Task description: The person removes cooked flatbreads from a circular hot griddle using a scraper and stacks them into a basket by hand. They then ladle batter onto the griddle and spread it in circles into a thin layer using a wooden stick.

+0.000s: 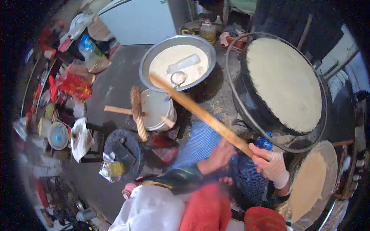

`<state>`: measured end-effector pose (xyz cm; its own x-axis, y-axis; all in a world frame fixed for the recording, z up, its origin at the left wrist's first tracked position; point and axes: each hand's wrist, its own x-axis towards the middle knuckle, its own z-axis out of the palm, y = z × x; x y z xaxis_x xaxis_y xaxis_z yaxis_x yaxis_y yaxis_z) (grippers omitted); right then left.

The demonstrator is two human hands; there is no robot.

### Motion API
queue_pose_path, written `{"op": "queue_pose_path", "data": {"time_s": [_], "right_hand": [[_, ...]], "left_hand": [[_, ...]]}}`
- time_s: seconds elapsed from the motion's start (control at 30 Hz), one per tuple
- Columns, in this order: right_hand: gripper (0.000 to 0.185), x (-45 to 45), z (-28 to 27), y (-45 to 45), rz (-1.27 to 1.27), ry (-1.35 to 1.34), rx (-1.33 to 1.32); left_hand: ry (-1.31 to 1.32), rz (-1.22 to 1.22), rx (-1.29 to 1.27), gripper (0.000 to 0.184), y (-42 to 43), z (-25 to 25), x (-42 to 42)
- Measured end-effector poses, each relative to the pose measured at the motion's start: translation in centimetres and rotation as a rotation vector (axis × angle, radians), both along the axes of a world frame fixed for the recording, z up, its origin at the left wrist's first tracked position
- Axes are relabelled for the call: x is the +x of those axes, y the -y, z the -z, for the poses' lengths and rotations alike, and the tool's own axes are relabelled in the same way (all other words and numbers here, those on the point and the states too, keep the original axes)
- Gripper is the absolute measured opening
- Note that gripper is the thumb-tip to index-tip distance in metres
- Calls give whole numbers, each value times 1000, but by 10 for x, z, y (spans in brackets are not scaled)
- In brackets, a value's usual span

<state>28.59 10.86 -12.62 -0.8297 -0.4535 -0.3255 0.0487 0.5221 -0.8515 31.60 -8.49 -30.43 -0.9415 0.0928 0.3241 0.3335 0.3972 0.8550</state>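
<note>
My right hand (pixel 273 168), with a whitish covering over its back and wrist, grips the near end of a long flat wooden stick (pixel 206 116). The stick slants up and left, its far end in front of the basin's near rim. My left hand (pixel 220 155) is smeared by motion just below the stick; I cannot tell whether it touches it. To the right, a round dark griddle (pixel 246 82) carries a pale, spread-out layer (pixel 285 84), with a metal ring around it. A metal basin (pixel 211 69) holds pale batter (pixel 162 61), a ladle (pixel 178 78) and a translucent cylindrical thing (pixel 184 63).
A white bucket (pixel 173 117) stands before the basin, with a corncob-like brush (pixel 138 115) across its rim. A dark round stool (pixel 133 154) is nearer. A round tan sheet (pixel 306 188) lies at lower right. Bags (pixel 75 82) clutter the left; an oil jug (pixel 208 32) stands behind.
</note>
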Motion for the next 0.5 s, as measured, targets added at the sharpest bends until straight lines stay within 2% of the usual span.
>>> {"op": "queue_pose_path", "data": {"time_s": [0.03,0.1,0.13,0.2,0.23,0.33,0.37,0.43,0.5], "right_hand": [[35,2,-6,12,-7,-2,6],[34,3,-15,36,-281,-288,100],[36,4,-25,63,-299,-174,114],[48,0,-21,110,-417,14,-158],[58,11,-51,138,-411,267,-191],[71,45,-11,176,-403,182,-907],[74,54,4,167,-270,-471,-577],[76,80,2,114,1,-523,-129],[73,91,45,55,364,-665,114]], "left_hand": [[19,17,-7,21,-3,6,17],[38,62,-26,20,-4,11,39],[35,78,-41,19,2,8,48],[18,109,-84,19,14,-2,57],[-1,141,-113,19,20,-7,55],[-102,233,-197,19,30,-21,48],[-142,256,-225,19,31,-24,43],[-200,293,-255,20,30,-28,37],[-206,365,-260,21,18,-24,26]]}}
